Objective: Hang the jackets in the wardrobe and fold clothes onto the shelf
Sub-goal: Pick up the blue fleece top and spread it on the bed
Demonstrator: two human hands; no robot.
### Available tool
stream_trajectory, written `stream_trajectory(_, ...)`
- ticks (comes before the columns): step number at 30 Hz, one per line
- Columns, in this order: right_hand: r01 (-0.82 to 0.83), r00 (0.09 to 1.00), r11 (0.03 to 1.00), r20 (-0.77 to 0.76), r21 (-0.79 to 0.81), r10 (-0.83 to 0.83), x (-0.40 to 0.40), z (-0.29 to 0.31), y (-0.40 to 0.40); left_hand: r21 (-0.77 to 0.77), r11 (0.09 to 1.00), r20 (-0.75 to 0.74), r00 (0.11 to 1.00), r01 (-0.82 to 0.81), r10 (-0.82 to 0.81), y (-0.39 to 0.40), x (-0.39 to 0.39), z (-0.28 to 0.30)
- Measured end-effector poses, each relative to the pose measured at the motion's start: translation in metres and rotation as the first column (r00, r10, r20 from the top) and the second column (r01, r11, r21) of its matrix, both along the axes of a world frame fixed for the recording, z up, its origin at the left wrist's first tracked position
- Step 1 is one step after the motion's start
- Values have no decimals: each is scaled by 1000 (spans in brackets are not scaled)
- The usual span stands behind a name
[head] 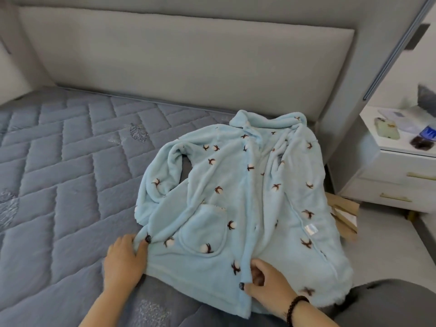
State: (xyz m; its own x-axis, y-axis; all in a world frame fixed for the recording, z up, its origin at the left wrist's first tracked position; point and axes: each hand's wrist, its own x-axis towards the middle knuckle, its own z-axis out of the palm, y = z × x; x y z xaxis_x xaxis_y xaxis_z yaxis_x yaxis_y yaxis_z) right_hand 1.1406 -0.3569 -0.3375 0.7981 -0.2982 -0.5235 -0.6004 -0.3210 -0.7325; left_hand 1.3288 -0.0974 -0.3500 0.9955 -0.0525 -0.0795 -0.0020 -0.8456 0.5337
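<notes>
Fleece pyjama top (238, 199) in pale blue is lying front-up on a grey quilted mattress (59, 161), its collar pointing toward the padded headboard (165, 60) and its hem nearest the person. Small white cotton bolls on dark brown stems are dotting the plush fabric all over. A rounded patch pocket (203, 228) is sitting low on the panel to the viewer's left, and the front opening is running down the middle, its edges overlapping unevenly. One sleeve (162, 173) is bending back on itself beside the body, leaving a gap where the mattress is showing through. A small white label (311, 228) is showing on the turned-out panel on the right, which is hanging partly over the mattress edge.

The left hand (125, 258) is gripping the hem corner, its fingers curling into a bunch of fleece and a dark-painted thumbnail pressing on top. The right hand (266, 282), with a dark bead bracelet (296, 308) circling its wrist, is pinching the lower end of the front edge between its thumb and bent fingers.

Beside the bed, a white nightstand (391, 180) with gold drawer handles is carrying a phone (387, 127), papers and a bottle with a blue label (428, 133). Something of pale wood is lying on the floor between bed and nightstand; what it is cannot be told.
</notes>
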Motion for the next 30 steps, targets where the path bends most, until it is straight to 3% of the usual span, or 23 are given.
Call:
stream_trajectory(3,-245,970,961,-32,-130,243,-5,8,10,-284,956,-144,989,-67,26,4,-3,18)
stream_trajectory(7,-187,982,949,-32,-255,185,-13,9,6,-378,922,-225,974,-85,-2,12,-20,31)
stream_trajectory(12,-259,946,935,-260,-242,195,-26,15,-1,-173,979,-362,917,109,-166,42,-20,37)
stream_trajectory(16,-364,894,891,-369,-272,253,-36,25,11,100,965,-439,881,242,-175,51,-6,53)
stream_trajectory(18,-432,876,828,-383,-358,292,-42,29,18,238,921,-451,875,307,-175,48,-4,52)
stream_trajectory(20,-489,870,694,-353,-528,345,-49,32,21,286,918,-420,897,274,-137,44,-9,44)
stream_trajectory(22,-498,865,598,-310,-628,394,-52,31,21,215,962,-369,926,170,-81,36,-22,39)
stream_trajectory(26,-548,834,557,-362,-624,416,-57,25,11,-58,998,-360,933,11,-31,30,-52,41)
stream_trajectory(28,-601,789,446,-406,-663,460,-59,23,8,-38,997,-358,931,69,-78,35,-58,41)
stream_trajectory(30,-564,777,329,-353,-757,522,-61,22,12,11,991,-355,927,136,-124,38,-57,44)
